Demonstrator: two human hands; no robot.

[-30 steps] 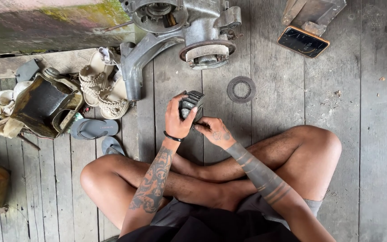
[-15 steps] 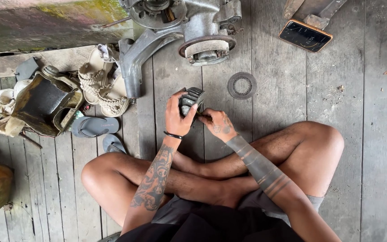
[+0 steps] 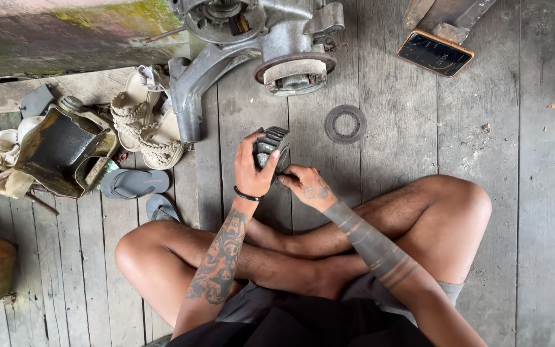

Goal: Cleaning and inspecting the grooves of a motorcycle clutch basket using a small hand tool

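Now the 2 hands have closed in on the finned metal cylinder, raised just above the floor before the crossed legs: the left hand grips it from its side, while the right hand, apart from it 1 second ago, has its fingertips at the lower edge, their grip on anything unclear. Farther off lie a flat ring, then the engine casing at the floor's far edge.

Weathered grey plank floor under soft daylight.
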